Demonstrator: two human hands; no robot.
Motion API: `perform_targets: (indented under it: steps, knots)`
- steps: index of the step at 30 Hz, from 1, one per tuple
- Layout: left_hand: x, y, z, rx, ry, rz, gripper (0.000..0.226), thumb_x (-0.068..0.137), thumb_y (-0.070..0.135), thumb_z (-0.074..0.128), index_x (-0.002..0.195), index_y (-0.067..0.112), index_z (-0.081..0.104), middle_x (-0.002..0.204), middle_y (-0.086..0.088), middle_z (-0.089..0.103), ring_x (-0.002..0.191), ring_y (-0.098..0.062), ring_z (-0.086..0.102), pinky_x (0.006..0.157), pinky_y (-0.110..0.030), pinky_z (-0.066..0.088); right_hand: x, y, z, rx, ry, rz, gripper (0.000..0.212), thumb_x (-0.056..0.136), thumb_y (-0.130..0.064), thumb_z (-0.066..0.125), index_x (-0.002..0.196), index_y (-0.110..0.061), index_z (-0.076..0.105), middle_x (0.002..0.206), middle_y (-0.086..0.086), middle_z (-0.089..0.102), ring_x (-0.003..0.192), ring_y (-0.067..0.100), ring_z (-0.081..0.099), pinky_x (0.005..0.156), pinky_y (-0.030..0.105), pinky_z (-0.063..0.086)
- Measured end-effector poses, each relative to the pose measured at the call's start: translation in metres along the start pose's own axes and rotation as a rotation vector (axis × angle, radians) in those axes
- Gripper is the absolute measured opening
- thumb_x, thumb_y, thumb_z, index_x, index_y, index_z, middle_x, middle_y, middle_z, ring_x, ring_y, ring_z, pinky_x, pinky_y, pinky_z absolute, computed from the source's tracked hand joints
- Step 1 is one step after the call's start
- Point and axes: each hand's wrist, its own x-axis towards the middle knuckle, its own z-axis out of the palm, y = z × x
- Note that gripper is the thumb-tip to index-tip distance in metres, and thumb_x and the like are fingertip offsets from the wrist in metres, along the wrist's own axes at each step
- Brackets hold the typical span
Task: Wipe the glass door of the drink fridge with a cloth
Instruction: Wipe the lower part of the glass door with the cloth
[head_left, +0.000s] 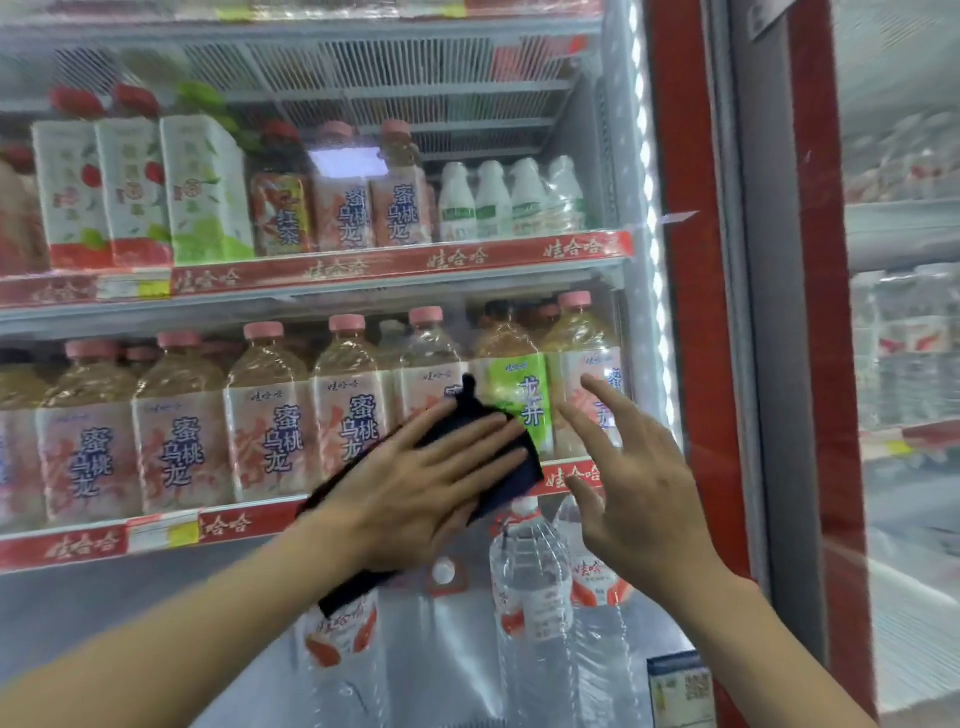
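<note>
Navy cloth lay flat against the glass door of the drink fridge, low on the right side of the pane, in front of the shelf of pink-capped tea bottles and just above the large water bottles. It was spread out, not bunched, which I judge was meant to put as much fabric as possible on the glass with each pass. One corner stuck up above the fingers and a long dark tail trailed down past the wrist.

Over it, the left hand was flattened, palm to the fabric and fingers straight and close together. It pinned the cloth to the pane by pressure, with nothing curled round it. That suits wiping, since a flat palm slides and keeps even contact.

Just to the right, the right hand was wide open with its fingers spread and slightly bent, and it held nothing. It was raised before a green-labelled bottle and its pink neighbour, apart from the cloth. Whether its fingertips touched the glass I could not tell. It may have been bracing or about to help.

Beyond it ran the door's red frame, then a second glass-fronted fridge.
</note>
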Motion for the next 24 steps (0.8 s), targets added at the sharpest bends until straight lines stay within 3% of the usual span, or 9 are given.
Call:
perform_targets:
  steps: [3, 6, 9, 11, 14, 17, 21, 24]
  knots:
    - [0.045, -0.048, -0.014, 0.008, 0.046, -0.17, 0.062, 0.104, 0.037, 0.029, 0.162, 0.016, 0.019, 0.169, -0.007, 0.015, 0.157, -0.022, 0.012, 0.126, -0.054, 0.011, -0.008, 0.013, -0.002, -0.045, -0.008, 0.098, 0.082, 0.077, -0.038, 0.086, 0.148, -0.017, 0.051, 0.158, 0.008, 0.042, 0.139, 0.03, 0.048, 0.113, 0.042, 0.037]
    - [0.07, -0.045, -0.013, 0.009, 0.095, -0.35, 0.063, 0.103, 0.035, 0.032, 0.162, 0.013, 0.02, 0.169, -0.01, 0.014, 0.157, -0.024, 0.011, 0.125, -0.057, 0.013, -0.009, 0.015, 0.001, -0.052, 0.007, 0.121, 0.084, 0.075, -0.042, 0.087, 0.148, -0.02, 0.051, 0.157, 0.006, 0.043, 0.138, 0.029, 0.05, 0.111, 0.039, 0.036]
    - [0.064, -0.015, -0.007, -0.014, 0.137, -0.411, 0.064, 0.102, 0.034, 0.032, 0.161, 0.01, 0.022, 0.169, -0.012, 0.014, 0.157, -0.026, 0.012, 0.125, -0.059, 0.012, -0.008, 0.013, 0.002, -0.06, 0.02, 0.141, 0.087, 0.07, -0.043, 0.09, 0.146, -0.021, 0.053, 0.154, 0.005, 0.047, 0.136, 0.028, 0.052, 0.11, 0.036, 0.036]
    - [0.055, 0.013, -0.002, -0.026, 0.104, -0.346, 0.065, 0.102, 0.035, 0.033, 0.161, 0.009, 0.021, 0.169, -0.012, 0.013, 0.157, -0.027, 0.011, 0.125, -0.06, 0.012, -0.006, 0.015, 0.001, -0.048, 0.02, 0.133, 0.085, 0.071, -0.042, 0.09, 0.145, -0.022, 0.053, 0.154, 0.004, 0.047, 0.136, 0.027, 0.052, 0.111, 0.037, 0.038]
    - [0.034, 0.048, 0.005, -0.035, 0.042, -0.105, 0.065, 0.103, 0.037, 0.032, 0.161, 0.012, 0.02, 0.169, -0.009, 0.016, 0.157, -0.025, 0.013, 0.124, -0.058, 0.016, -0.007, 0.025, -0.006, -0.01, 0.041, 0.098, 0.073, 0.078, -0.03, 0.087, 0.144, -0.02, 0.056, 0.153, 0.004, 0.048, 0.135, 0.027, 0.053, 0.111, 0.043, 0.045]
    - [0.052, 0.015, -0.001, -0.011, 0.016, 0.069, 0.064, 0.104, 0.039, 0.03, 0.163, 0.017, 0.017, 0.17, -0.006, 0.014, 0.157, -0.021, 0.012, 0.126, -0.054, 0.014, -0.014, 0.04, -0.012, -0.061, 0.158, 0.173, 0.057, 0.082, -0.027, 0.084, 0.133, -0.015, 0.063, 0.139, 0.006, 0.058, 0.126, 0.027, 0.057, 0.105, 0.042, 0.046]
    - [0.112, -0.029, -0.018, -0.007, 0.084, -0.266, 0.063, 0.104, 0.036, 0.032, 0.162, 0.014, 0.02, 0.169, -0.009, 0.015, 0.157, -0.024, 0.012, 0.124, -0.058, 0.015, -0.024, 0.054, -0.013, -0.057, 0.13, 0.194, 0.053, 0.091, -0.043, 0.068, 0.136, -0.015, 0.063, 0.137, 0.006, 0.06, 0.125, 0.026, 0.059, 0.101, 0.045, 0.051]
    - [0.118, -0.009, -0.011, -0.013, 0.117, -0.375, 0.063, 0.104, 0.035, 0.03, 0.162, 0.011, 0.019, 0.17, -0.011, 0.011, 0.158, -0.026, 0.01, 0.125, -0.058, 0.012, -0.03, 0.06, -0.01, -0.004, 0.117, 0.173, 0.054, 0.094, -0.043, 0.062, 0.141, -0.016, 0.06, 0.142, 0.004, 0.056, 0.13, 0.024, 0.056, 0.104, 0.043, 0.05]
